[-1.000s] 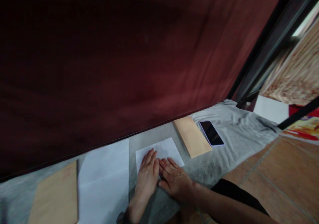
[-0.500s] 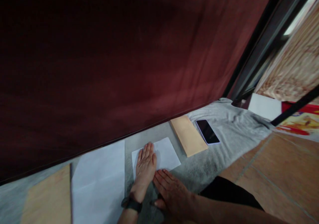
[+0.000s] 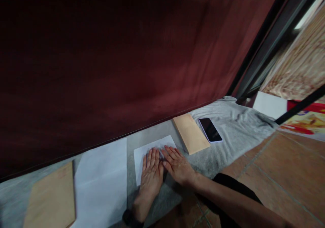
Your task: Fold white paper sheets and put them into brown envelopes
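Note:
A folded white sheet of paper (image 3: 141, 156) lies flat on the grey cloth. Pressed on its middle, palm down with fingers stretched out, is my left hand (image 3: 152, 172); a dark watch (image 3: 130, 218) sits on that wrist. My right hand (image 3: 179, 165) also lies flat, its fingers spread over the paper's right half. The two thumbs nearly meet, and the hands hide the paper's near edge. To the left is a larger white sheet (image 3: 101, 180) with a crease across it. A brown envelope (image 3: 191, 133) lies just right of the paper.
A phone (image 3: 210, 130) rests beyond the envelope on the grey cloth (image 3: 236, 123). At far left lies a stack of brown envelopes or paper (image 3: 50, 197). A dark red panel (image 3: 127, 69) rises behind. Tiled floor (image 3: 284, 167) is at lower right.
My right hand has moved up from the paper's near edge onto its right part. My left hand has shifted slightly down and stays flat on the paper.

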A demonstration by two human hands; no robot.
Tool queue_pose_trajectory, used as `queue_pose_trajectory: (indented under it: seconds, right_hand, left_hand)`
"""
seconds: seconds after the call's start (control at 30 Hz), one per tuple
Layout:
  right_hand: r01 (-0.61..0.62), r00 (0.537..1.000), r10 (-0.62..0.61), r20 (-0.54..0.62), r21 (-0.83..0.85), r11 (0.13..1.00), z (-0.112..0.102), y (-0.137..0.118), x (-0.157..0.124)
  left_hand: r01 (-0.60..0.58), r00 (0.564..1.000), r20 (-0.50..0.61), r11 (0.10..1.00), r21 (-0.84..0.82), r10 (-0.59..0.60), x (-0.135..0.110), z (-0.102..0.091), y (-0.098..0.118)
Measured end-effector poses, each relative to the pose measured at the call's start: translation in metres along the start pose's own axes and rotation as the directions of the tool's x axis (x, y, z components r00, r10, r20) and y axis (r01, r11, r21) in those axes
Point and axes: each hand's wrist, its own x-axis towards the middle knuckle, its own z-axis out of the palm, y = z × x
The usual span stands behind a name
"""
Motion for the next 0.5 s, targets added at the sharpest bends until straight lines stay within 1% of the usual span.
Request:
queue_pose_trajectory:
  seconds: [0.1, 0.2, 0.4, 0.5]
  right_hand:
    - [-0.002, 1.000, 0.000, -0.016, -0.074, 0.997, 0.013, 0.010, 0.004]
    - [-0.006, 0.999, 0.000, -0.053, -0.110, 0.994, 0.022, 0.018, 0.004]
    - [-0.091, 0.992, 0.079, -0.098, -0.132, 0.987, 0.028, 0.027, 0.005]
    - [-0.094, 0.991, 0.080, -0.104, -0.138, 0.986, 0.028, 0.027, 0.005]
  left_hand:
    - [0.015, 1.000, 0.010, 1.000, 0.027, -0.016, -0.006, 0.001, 0.005]
    - [0.092, 0.996, -0.016, 0.995, 0.036, -0.091, -0.007, -0.001, -0.001]
    - [0.261, 0.965, -0.007, 0.964, 0.059, -0.261, -0.012, -0.008, -0.011]
    - [0.317, 0.948, -0.038, 0.949, 0.001, -0.316, -0.017, -0.007, -0.018]
